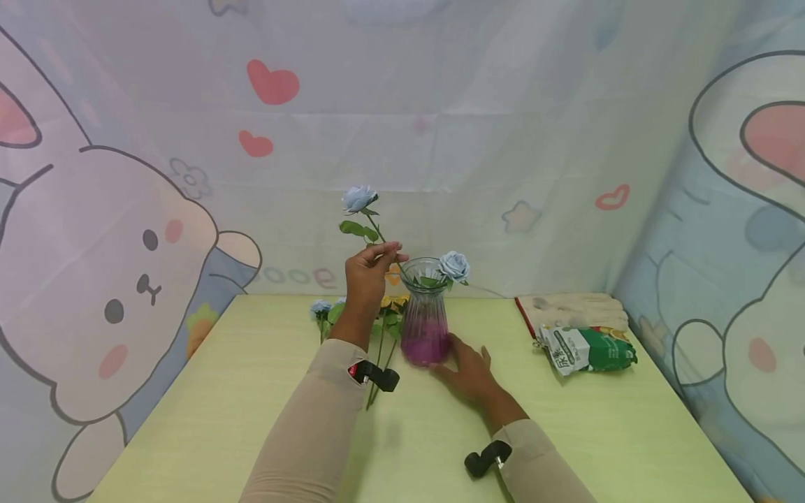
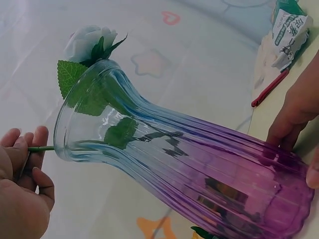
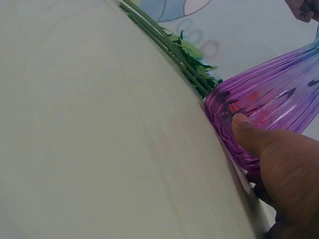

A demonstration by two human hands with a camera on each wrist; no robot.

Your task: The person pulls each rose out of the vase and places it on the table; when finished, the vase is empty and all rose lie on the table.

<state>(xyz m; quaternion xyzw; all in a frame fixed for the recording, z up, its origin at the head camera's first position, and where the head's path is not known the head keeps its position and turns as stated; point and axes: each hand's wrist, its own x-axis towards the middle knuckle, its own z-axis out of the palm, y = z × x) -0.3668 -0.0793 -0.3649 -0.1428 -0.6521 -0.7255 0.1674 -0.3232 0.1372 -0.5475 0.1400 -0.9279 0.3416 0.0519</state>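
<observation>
My left hand (image 1: pixel 367 269) is raised beside the mouth of the glass vase (image 1: pixel 425 314), fingers and thumb pinching the green stem of a pale blue rose (image 1: pixel 360 198) whose bloom stands above my knuckles; in the left wrist view the stem (image 2: pixel 45 148) runs from my fingertips to the vase's rim. Below and behind that hand, a loose bunch of flowers (image 1: pixel 383 314), blue and yellow, lies flat on the pale green table (image 1: pixel 220 412), stems pointing back toward my forearm.

Just to the right of my left hand stands the vase, upright, clear at the flared top and shading to purple at the ribbed base. One pale blue rose (image 1: pixel 454 265) already rests in it, its head leaning over the far-right rim, its leaves pressed against the inside of the glass.

My right hand (image 1: pixel 468 370) lies low on the table at the foot of the vase, fingers nearly straight, the thumb (image 3: pixel 249 132) pressed against the purple base.

Farther right of that hand, well apart, a green-and-white packet (image 1: pixel 588 349) sits on the table against a pair of cream gloves (image 1: pixel 575 311).
</observation>
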